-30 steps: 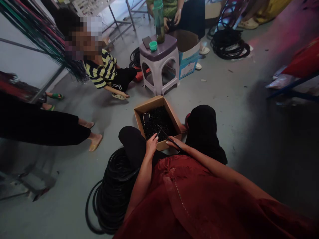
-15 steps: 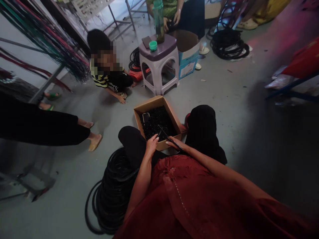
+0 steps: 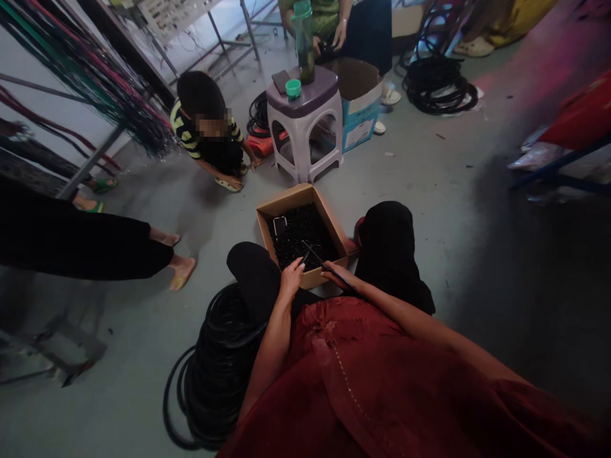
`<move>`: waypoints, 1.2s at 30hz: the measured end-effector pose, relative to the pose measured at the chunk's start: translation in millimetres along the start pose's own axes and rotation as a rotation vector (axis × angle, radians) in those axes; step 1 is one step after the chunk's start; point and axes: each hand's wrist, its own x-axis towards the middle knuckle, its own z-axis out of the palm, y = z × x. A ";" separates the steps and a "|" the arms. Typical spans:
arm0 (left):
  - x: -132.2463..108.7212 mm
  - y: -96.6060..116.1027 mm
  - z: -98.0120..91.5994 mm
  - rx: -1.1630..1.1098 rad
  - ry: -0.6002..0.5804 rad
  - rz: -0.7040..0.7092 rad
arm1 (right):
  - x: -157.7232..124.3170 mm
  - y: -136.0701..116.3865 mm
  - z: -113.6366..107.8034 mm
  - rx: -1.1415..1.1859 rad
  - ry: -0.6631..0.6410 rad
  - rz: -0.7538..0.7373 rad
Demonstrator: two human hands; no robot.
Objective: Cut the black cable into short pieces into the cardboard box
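Observation:
My left hand and my right hand are close together above the near edge of a cardboard box. My right hand grips a thin black tube that slants over the box. My left hand pinches a short dark piece, too small to identify clearly. The box is filled with small black cut pieces, and a phone lies on them. A large coil of black hose rests on the floor by my left leg.
A person in a striped top crouches beyond the box, beside a white stool holding a green bottle. Another black coil lies at the back right. Coloured cables hang at the left, near a standing person's black-clad legs.
The person in the striped top has moved back and to the right and now crouches. My hands have shifted only slightly, with the thin tube still in my right hand.

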 end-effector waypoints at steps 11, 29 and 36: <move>-1.3 0.0 -0.7 0.022 -0.001 -0.014 | 2.0 3.6 3.9 -0.107 0.046 0.064; -11.7 -0.7 -0.1 0.108 0.031 0.049 | 8.0 22.5 18.2 -0.186 0.020 0.066; -20.8 -2.6 1.1 0.162 0.021 0.039 | 14.7 26.1 20.1 -0.136 0.029 0.080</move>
